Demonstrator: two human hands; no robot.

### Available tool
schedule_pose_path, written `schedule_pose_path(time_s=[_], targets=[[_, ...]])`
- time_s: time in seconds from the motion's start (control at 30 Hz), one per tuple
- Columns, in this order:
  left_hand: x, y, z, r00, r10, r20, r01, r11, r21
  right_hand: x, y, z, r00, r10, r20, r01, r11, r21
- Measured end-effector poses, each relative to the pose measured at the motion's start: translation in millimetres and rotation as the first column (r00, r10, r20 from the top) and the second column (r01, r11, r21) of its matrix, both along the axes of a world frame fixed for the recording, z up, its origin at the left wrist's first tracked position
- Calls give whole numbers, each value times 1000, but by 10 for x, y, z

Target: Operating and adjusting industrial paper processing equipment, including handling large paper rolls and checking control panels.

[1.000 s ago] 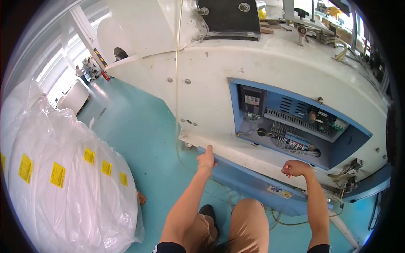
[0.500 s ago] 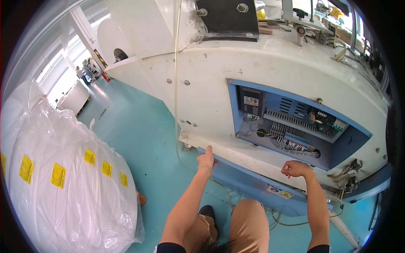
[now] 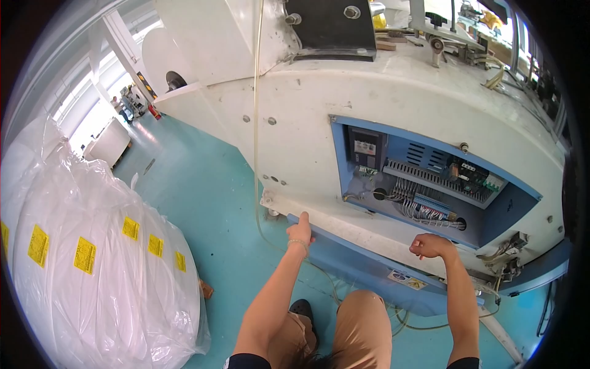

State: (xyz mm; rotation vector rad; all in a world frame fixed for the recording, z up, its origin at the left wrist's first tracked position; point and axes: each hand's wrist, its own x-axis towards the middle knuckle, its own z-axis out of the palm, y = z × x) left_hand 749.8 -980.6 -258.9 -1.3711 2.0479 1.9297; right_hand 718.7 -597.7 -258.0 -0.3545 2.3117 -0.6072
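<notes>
A long blue cover panel (image 3: 362, 258) with warning labels stands tilted against the lower edge of a white machine (image 3: 307, 135), in front of my knees. My left hand (image 3: 300, 232) is closed on its upper left corner, thumb up and fingers curled behind the edge. Above the right part of the panel's top edge is my right hand (image 3: 432, 246), its fingers curled in and pressed together. Whatever it holds, if anything, is hidden. Over both hands, an open blue-framed electrical box (image 3: 399, 163) shows wiring, terminal strips and a dark drive unit.
A large plastic-wrapped bundle (image 3: 110, 264) with yellow labels fills the left side. A clear hose (image 3: 256, 123) hangs down the machine's front and loops along the green floor (image 3: 203, 184). Loose connectors (image 3: 507, 261) hang right of the box. Far off, a person stands near equipment.
</notes>
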Motion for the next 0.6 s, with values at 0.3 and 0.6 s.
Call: schedule_pose_path(time_s=[0.3,0.6], targets=[[1,0,-3,1000,-10,-1,10,1000,4,-16,17,-36,1000,7,-4,-7,1000,-9],[-24,77,19,996,92,1,-92,996,-12,-24,21,-29,1000,20,-14,-20,1000,4]])
